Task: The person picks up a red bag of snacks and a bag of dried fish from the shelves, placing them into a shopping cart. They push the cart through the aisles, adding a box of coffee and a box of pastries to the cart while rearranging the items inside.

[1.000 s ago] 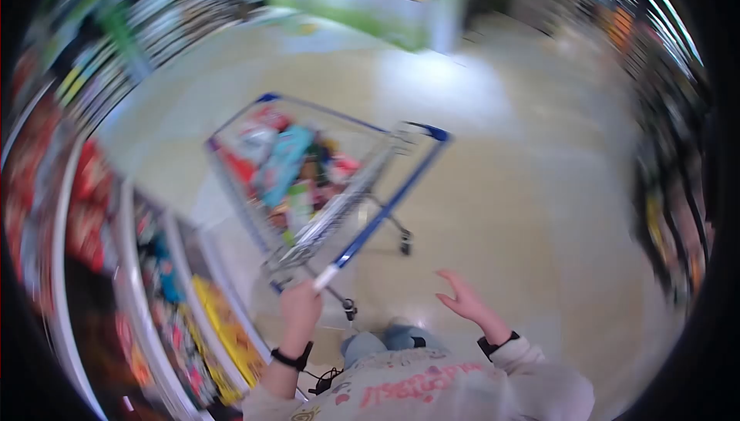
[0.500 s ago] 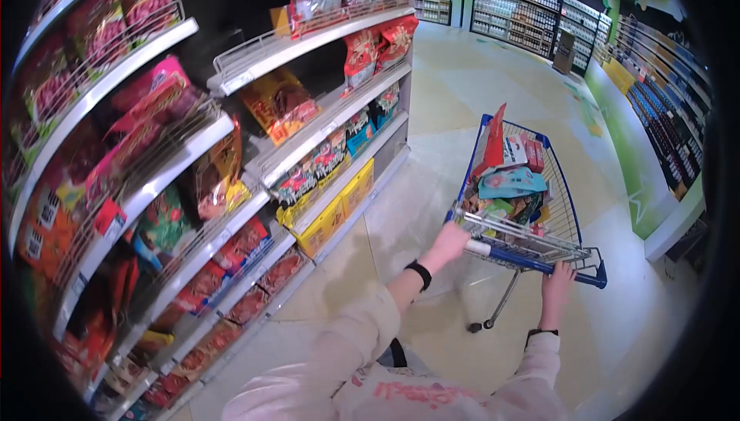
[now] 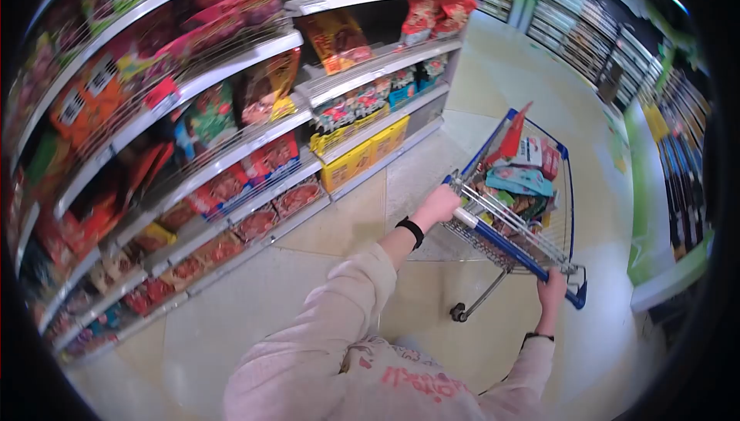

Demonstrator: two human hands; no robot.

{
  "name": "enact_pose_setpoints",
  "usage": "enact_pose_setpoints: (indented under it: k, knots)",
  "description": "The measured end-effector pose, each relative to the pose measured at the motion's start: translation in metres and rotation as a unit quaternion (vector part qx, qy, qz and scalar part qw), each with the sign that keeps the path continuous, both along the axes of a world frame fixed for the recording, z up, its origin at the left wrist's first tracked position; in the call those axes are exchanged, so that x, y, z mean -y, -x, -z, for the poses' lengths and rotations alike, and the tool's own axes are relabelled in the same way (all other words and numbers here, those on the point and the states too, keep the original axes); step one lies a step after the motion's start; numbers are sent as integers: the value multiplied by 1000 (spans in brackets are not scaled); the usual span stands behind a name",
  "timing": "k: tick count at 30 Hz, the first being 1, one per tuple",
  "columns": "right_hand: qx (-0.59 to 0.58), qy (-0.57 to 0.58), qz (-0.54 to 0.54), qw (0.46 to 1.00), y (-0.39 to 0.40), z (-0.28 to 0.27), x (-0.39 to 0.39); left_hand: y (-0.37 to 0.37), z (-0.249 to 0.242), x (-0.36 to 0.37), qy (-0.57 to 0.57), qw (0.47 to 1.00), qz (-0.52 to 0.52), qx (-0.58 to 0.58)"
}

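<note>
A metal shopping cart (image 3: 569,213) with blue trim stands in front of me, its blue handle (image 3: 505,247) running slantwise across my view. My left hand (image 3: 441,203) is closed round the left end of that handle. Near the right end, my right hand (image 3: 552,288) grips it too. Inside the basket lie a red packet (image 3: 512,137), a light-blue bag (image 3: 518,181), a white and red package (image 3: 532,151) and several other packets, partly hidden behind the cart's wire flap.
Shelves (image 3: 231,143) of bagged snacks line the left side, with yellow display boxes (image 3: 366,153) low down. Tiled floor (image 3: 509,58) runs ahead to bottle shelves (image 3: 574,24). A green and white display counter (image 3: 644,197) stands at right.
The view has turned and tilted, so the shelves sit further right and higher in it. The cart's handle slants more steeply now. Both hands keep their hold on it.
</note>
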State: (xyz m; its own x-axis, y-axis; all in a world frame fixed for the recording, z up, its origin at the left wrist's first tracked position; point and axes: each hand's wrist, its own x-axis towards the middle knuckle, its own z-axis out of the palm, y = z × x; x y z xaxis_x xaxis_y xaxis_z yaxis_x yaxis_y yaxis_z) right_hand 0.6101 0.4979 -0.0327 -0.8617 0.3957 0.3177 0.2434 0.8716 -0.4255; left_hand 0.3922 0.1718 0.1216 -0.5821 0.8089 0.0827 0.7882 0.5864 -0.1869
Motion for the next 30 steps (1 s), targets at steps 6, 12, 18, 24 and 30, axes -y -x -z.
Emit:
enact_pose_setpoints:
  k: [6,12,18,24,30]
  knots:
    - [83,-39,10,996,-83,-9,-20,-97,5,17,-92,995,-22,-30]
    - [84,-63,-57,993,-170,-45,-19,-201,4,33,-124,990,-51,-45]
    - [106,-53,-185,976,-253,-77,-20,-317,-18,57,-124,985,-116,-22]
    - [271,-104,-218,932,-335,-143,-5,-423,-44,78,-147,979,-142,-22]
    - [338,-119,-179,916,-409,-194,21,-517,-76,113,-214,963,-161,-19]
